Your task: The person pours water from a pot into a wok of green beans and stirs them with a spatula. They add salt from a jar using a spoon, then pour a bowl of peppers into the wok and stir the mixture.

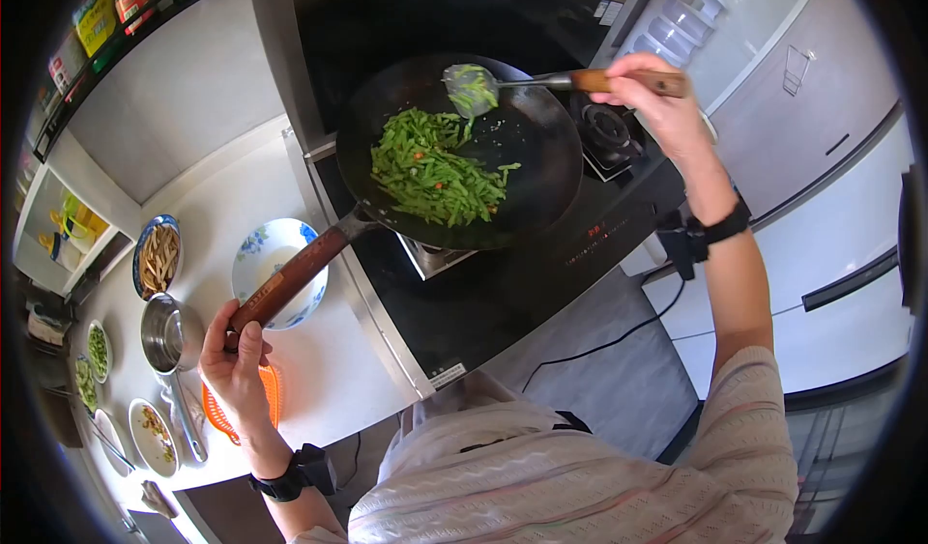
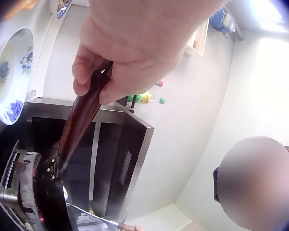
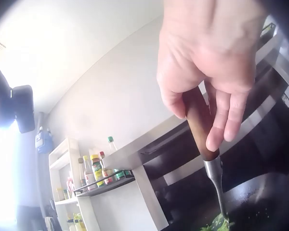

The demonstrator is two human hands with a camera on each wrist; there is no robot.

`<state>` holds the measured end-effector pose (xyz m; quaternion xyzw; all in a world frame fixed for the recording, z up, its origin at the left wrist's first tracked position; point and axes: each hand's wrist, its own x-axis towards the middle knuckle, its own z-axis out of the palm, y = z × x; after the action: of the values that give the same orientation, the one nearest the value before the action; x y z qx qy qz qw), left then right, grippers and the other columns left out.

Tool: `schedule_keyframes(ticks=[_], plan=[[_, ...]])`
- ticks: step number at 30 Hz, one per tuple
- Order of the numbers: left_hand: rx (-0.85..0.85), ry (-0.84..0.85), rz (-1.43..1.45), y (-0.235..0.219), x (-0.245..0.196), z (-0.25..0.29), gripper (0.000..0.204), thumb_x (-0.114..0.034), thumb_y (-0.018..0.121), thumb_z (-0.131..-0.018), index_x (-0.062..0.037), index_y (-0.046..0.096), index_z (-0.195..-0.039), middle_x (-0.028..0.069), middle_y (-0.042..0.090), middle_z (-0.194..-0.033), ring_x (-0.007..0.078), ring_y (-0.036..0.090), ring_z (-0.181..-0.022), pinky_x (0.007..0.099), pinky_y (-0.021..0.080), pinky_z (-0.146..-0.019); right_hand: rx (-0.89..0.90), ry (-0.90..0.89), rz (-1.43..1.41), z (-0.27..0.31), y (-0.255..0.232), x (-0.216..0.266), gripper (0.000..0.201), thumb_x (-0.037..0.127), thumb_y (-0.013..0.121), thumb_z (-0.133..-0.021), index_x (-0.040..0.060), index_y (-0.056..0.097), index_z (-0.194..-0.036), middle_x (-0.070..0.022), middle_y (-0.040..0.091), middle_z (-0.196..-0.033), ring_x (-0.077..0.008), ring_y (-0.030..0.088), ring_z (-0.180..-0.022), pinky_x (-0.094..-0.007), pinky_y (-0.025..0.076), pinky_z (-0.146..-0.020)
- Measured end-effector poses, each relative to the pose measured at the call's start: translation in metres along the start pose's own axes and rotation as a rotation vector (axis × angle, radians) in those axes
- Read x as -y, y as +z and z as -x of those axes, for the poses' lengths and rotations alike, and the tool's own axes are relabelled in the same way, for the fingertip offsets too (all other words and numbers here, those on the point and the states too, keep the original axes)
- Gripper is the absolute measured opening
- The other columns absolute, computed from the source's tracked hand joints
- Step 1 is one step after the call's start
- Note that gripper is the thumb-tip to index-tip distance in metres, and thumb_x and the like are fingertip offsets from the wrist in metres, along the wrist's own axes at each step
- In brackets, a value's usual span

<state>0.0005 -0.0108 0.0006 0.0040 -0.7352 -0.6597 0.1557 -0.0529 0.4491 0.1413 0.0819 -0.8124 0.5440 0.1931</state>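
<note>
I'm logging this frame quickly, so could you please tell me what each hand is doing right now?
Left hand: closed around the wok handle.
Right hand: closed around the spatula handle, over the wok.

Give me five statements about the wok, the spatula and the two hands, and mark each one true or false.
1. The left hand grips the wooden handle of the wok. True.
2. The spatula is empty. False: green vegetable strips lie on its blade.
3. The right hand holds the spatula by its wooden handle. True.
4. The wok holds noodles. False: it holds green vegetable strips with a few orange bits.
5. The blue-flowered plate lies to the right of the wok. False: it lies on the counter at the wok's left, under the handle.
</note>
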Motion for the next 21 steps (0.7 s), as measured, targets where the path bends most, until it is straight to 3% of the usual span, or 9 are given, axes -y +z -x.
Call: schedule_keyframes(ticks=[3, 6, 8, 10, 13, 17, 19, 21], plan=[[-0.010, 0.011, -0.010, 0.001, -0.001, 0.000, 0.033, -0.009, 0.065, -0.079, 0.0028, 0.056, -0.108, 0.0037, 0.060, -0.071, 0.0062, 0.052, -0.055, 0.0157, 0.040, -0.048, 0.057, 0.037, -0.069, 0.002, 0.018, -0.001, 0.009, 0.006, 0.060, -0.080, 0.0024, 0.060, -0.089, -0.0059, 0.061, -0.085, -0.0161, 0.063, -0.076, -0.0209, 0.048, -0.067], [-0.013, 0.014, -0.001, 0.000, 0.003, 0.000, 0.033, -0.009, 0.065, -0.079, 0.0028, 0.056, -0.108, 0.0043, 0.060, -0.072, 0.0062, 0.052, -0.054, 0.0156, 0.040, -0.048, 0.285, -0.088, 0.091, 0.017, 0.019, 0.032, 0.006, 0.003, 0.060, -0.078, 0.0026, 0.060, -0.084, -0.0071, 0.062, -0.085, -0.0163, 0.063, -0.075, -0.0244, 0.049, -0.069], [-0.014, 0.012, -0.001, 0.000, 0.004, 0.000, 0.033, -0.009, 0.065, -0.079, 0.0028, 0.056, -0.109, 0.0047, 0.061, -0.073, 0.0061, 0.052, -0.054, 0.0156, 0.040, -0.048, 0.274, -0.129, 0.073, 0.026, 0.008, 0.070, 0.006, 0.002, 0.059, -0.078, 0.0020, 0.059, -0.084, -0.0086, 0.062, -0.084, -0.0174, 0.063, -0.075, -0.0260, 0.050, -0.069], [-0.016, 0.019, 0.016, 0.001, 0.003, 0.000, 0.032, -0.008, 0.064, -0.080, 0.0028, 0.056, -0.109, 0.0051, 0.061, -0.074, 0.0060, 0.052, -0.054, 0.0156, 0.040, -0.048, 0.268, -0.169, 0.056, 0.041, 0.000, 0.079, 0.006, 0.001, 0.058, -0.078, 0.0015, 0.058, -0.084, -0.0101, 0.061, -0.084, -0.0185, 0.063, -0.076, -0.0275, 0.050, -0.069], [-0.009, 0.019, 0.035, 0.001, 0.003, 0.000, 0.033, -0.008, 0.064, -0.080, 0.0028, 0.056, -0.109, 0.0050, 0.061, -0.074, 0.0059, 0.052, -0.055, 0.0156, 0.040, -0.047, 0.112, 0.009, -0.045, 0.071, -0.002, 0.061, 0.008, 0.002, 0.054, -0.080, -0.0024, 0.054, -0.087, -0.0173, 0.062, -0.082, -0.0220, 0.064, -0.072, -0.0302, 0.054, -0.065], [-0.005, -0.003, 0.023, 0.000, 0.004, 0.001, 0.034, -0.008, 0.064, -0.080, 0.0029, 0.055, -0.110, 0.0047, 0.060, -0.074, 0.0058, 0.052, -0.055, 0.0156, 0.040, -0.047, -0.387, 0.302, -0.273, 0.108, 0.006, -0.023, 0.017, 0.011, 0.055, -0.083, -0.0025, 0.051, -0.093, -0.0204, 0.062, -0.081, -0.0275, 0.065, -0.065, -0.0319, 0.056, -0.055], [-0.013, -0.006, -0.010, 0.001, 0.001, 0.002, 0.034, -0.008, 0.064, -0.080, 0.0029, 0.055, -0.110, 0.0045, 0.060, -0.074, 0.0059, 0.052, -0.056, 0.0155, 0.040, -0.048, -0.499, 0.359, -0.363, 0.113, 0.023, -0.063, 0.021, 0.013, 0.054, -0.083, -0.0025, 0.050, -0.096, -0.0220, 0.062, -0.081, -0.0297, 0.065, -0.063, -0.0325, 0.056, -0.054], [-0.004, -0.004, -0.005, 0.002, -0.001, 0.003, 0.034, -0.008, 0.064, -0.080, 0.0029, 0.055, -0.110, 0.0046, 0.060, -0.074, 0.0059, 0.052, -0.056, 0.0155, 0.040, -0.048, -0.457, 0.340, -0.441, 0.100, 0.035, -0.066, 0.022, 0.013, 0.055, -0.082, -0.0033, 0.051, -0.096, -0.0228, 0.063, -0.083, -0.0296, 0.065, -0.064, -0.0334, 0.056, -0.055]])
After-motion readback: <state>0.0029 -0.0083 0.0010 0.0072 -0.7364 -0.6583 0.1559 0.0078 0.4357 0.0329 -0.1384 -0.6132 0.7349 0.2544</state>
